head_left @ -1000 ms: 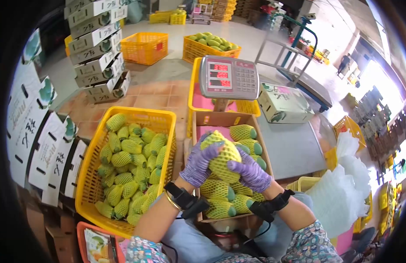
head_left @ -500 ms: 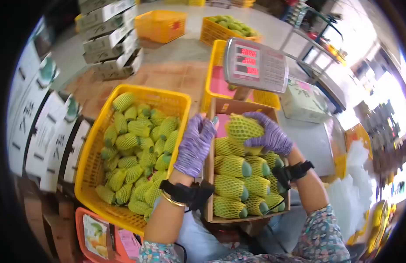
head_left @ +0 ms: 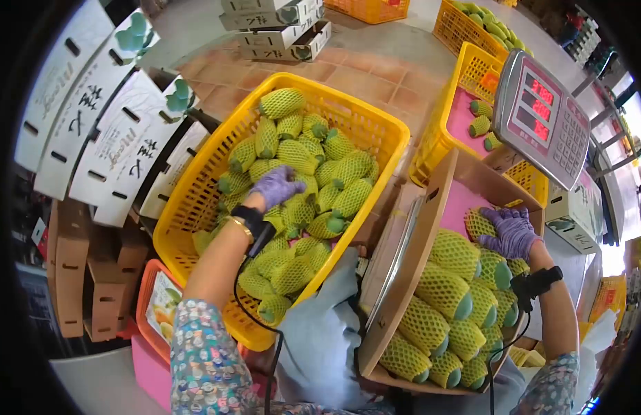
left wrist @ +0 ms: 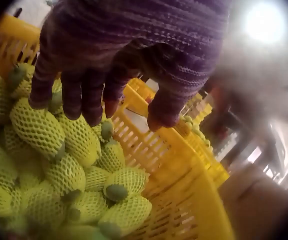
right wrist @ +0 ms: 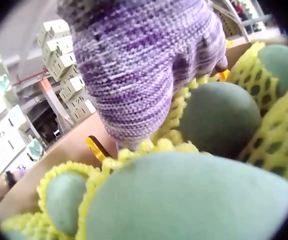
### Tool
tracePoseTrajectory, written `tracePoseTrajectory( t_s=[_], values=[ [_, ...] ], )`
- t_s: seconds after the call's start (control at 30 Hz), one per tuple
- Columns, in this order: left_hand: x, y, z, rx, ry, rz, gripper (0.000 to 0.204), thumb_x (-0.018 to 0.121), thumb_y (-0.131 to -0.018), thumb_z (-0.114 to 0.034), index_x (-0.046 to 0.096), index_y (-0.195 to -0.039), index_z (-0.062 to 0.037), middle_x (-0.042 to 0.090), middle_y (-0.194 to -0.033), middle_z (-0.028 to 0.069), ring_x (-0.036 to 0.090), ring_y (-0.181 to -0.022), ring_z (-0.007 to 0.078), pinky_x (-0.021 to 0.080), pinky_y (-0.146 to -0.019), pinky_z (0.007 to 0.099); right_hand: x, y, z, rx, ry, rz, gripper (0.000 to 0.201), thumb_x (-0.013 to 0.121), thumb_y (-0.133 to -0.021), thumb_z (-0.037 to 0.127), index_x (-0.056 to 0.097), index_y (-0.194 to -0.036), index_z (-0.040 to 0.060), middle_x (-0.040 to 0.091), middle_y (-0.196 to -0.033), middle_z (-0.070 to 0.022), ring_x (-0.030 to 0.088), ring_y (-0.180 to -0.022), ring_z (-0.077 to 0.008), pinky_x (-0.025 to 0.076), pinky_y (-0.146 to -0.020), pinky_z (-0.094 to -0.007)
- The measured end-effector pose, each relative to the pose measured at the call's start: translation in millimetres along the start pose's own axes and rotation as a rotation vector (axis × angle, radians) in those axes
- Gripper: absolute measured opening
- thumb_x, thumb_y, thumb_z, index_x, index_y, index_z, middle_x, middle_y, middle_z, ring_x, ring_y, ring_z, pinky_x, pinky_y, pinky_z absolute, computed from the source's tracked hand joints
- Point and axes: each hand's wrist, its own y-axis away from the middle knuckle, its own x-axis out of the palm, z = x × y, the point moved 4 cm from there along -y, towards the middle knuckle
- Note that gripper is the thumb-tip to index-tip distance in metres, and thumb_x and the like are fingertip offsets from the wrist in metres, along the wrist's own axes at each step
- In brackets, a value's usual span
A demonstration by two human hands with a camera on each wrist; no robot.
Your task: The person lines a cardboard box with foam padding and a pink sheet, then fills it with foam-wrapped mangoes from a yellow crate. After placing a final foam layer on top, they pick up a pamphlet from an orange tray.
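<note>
My left hand (head_left: 275, 187), in a purple knitted glove, is over the yellow crate (head_left: 172, 207) of green mangoes (head_left: 296, 158) in yellow foam nets. Its fingers point down, bent a little with nothing between them; in the left wrist view the fingertips (left wrist: 91, 112) hang right over the netted fruit. My right hand (head_left: 511, 232), gloved alike, is inside the cardboard box (head_left: 438, 197) on the right. There it grips a netted mango (head_left: 478, 223) at the far end of the packed rows. Much of that mango is hidden under the glove in the right wrist view.
A scale display (head_left: 542, 117) rises behind the box, beside another yellow crate (head_left: 431, 131) with a few mangoes. Printed cartons (head_left: 120, 149) stand at the left. An orange basket (head_left: 151, 290) sits by my left sleeve. A cable runs from each wrist.
My hands were together on one mango, then parted. The right lowered the mango into the box; the left swung over to the yellow crate. The head view has turned left.
</note>
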Motion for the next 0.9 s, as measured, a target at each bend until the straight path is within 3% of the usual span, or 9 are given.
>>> tracePoseTrajectory(
  t_s=[0.07, 0.27, 0.37, 0.5, 0.57, 0.6, 0.7, 0.83, 0.9],
  values=[
    [27.2, -40.1, -24.4, 0.045, -0.259, 0.080, 0.073, 0.064, -0.067, -0.043, 0.039, -0.121, 0.0010, 0.044, -0.122, 0.0202, 0.042, -0.113, 0.0311, 0.034, -0.094, 0.0349, 0.9, -4.1, -4.8, 0.012, -0.008, 0.030, 0.068, 0.041, -0.077, 0.057, 0.030, -0.130, 0.0157, 0.036, -0.127, -0.0190, 0.028, -0.122, -0.0354, 0.012, -0.099, -0.0550],
    [102.9, -152.6, -87.4, 0.163, -0.180, 0.159, 0.084, 0.067, -0.064, -0.044, 0.030, -0.128, -0.0037, 0.032, -0.132, 0.0158, 0.034, -0.120, 0.0311, 0.034, -0.095, 0.0405, 6.3, -8.4, -8.6, 0.037, -0.073, 0.022, 0.069, 0.033, -0.079, 0.059, 0.028, -0.131, 0.0146, 0.028, -0.132, -0.0183, 0.021, -0.124, -0.0380, 0.010, -0.097, -0.0599],
    [130.6, -150.2, -79.3, -0.166, -0.378, 0.079, 0.092, 0.072, -0.061, -0.042, 0.019, -0.133, -0.0198, 0.011, -0.141, 0.0101, 0.028, -0.122, 0.0347, 0.036, -0.086, 0.0586, 8.0, -9.7, -10.1, 0.042, -0.078, 0.022, 0.067, 0.033, -0.081, 0.058, 0.027, -0.132, 0.0143, 0.027, -0.132, -0.0183, 0.021, -0.124, -0.0378, 0.010, -0.097, -0.0604],
    [107.1, -133.9, -68.0, -0.225, -0.286, -0.005, 0.083, 0.072, -0.062, -0.032, 0.026, -0.130, -0.0139, 0.024, -0.135, 0.0130, 0.034, -0.119, 0.0328, 0.041, -0.087, 0.0476, 6.5, -7.2, -10.3, 0.037, -0.078, 0.003, 0.067, 0.032, -0.081, 0.057, 0.026, -0.132, 0.0143, 0.028, -0.132, -0.0176, 0.022, -0.124, -0.0376, 0.010, -0.097, -0.0601],
    [92.0, -152.5, -24.2, -0.162, 0.080, -0.164, 0.078, 0.072, -0.063, -0.023, 0.029, -0.127, -0.0098, 0.039, -0.125, 0.0137, 0.043, -0.110, 0.0305, 0.044, -0.083, 0.0421, 5.0, -6.5, -10.0, 0.033, -0.097, -0.002, 0.068, 0.032, -0.081, 0.059, 0.025, -0.132, 0.0146, 0.026, -0.133, -0.0170, 0.022, -0.124, -0.0377, 0.010, -0.097, -0.0598],
    [99.4, -173.5, 7.2, -0.023, 0.763, 0.028, 0.068, 0.070, -0.063, -0.014, 0.036, -0.121, -0.0072, 0.051, -0.108, 0.0115, 0.051, -0.096, 0.0266, 0.046, -0.079, 0.0390, 3.8, -6.6, -11.7, 0.031, -0.103, -0.023, 0.068, 0.032, -0.081, 0.059, 0.025, -0.132, 0.0146, 0.026, -0.133, -0.0170, 0.022, -0.124, -0.0377, 0.010, -0.097, -0.0598],
    [22.2, -94.1, -35.2, 0.125, 1.266, 0.056, 0.053, 0.067, -0.061, -0.004, 0.043, -0.108, -0.0081, 0.053, -0.091, 0.0064, 0.054, -0.082, 0.0210, 0.047, -0.076, 0.0342, 2.8, -5.8, -15.7, 0.049, -0.167, -0.005, 0.072, 0.033, -0.078, 0.062, 0.026, -0.132, 0.0153, 0.025, -0.134, -0.0174, 0.021, -0.124, -0.0370, 0.010, -0.098, -0.0584],
    [-49.6, -4.7, -109.3, 0.361, 1.371, 0.190, 0.056, 0.067, -0.059, -0.001, 0.042, -0.109, -0.0093, 0.052, -0.092, 0.0058, 0.054, -0.084, 0.0208, 0.048, -0.076, 0.0358, -36.4, 15.6, 23.2, 0.066, -0.118, -0.260, 0.073, 0.042, -0.077, 0.059, 0.027, -0.131, 0.0131, 0.027, -0.133, -0.0179, 0.024, -0.124, -0.0354, 0.016, -0.100, -0.0528],
    [-66.1, 48.3, -158.4, 0.441, 1.426, 0.172, 0.056, 0.067, -0.059, -0.002, 0.043, -0.109, -0.0093, 0.052, -0.092, 0.0059, 0.054, -0.084, 0.0210, 0.048, -0.076, 0.0354, -62.1, 31.3, 52.3, -0.206, -0.446, -0.518, 0.075, 0.051, -0.075, 0.054, 0.026, -0.131, 0.0102, 0.030, -0.131, -0.0193, 0.028, -0.122, -0.0332, 0.024, -0.100, -0.0433]
  ],
)
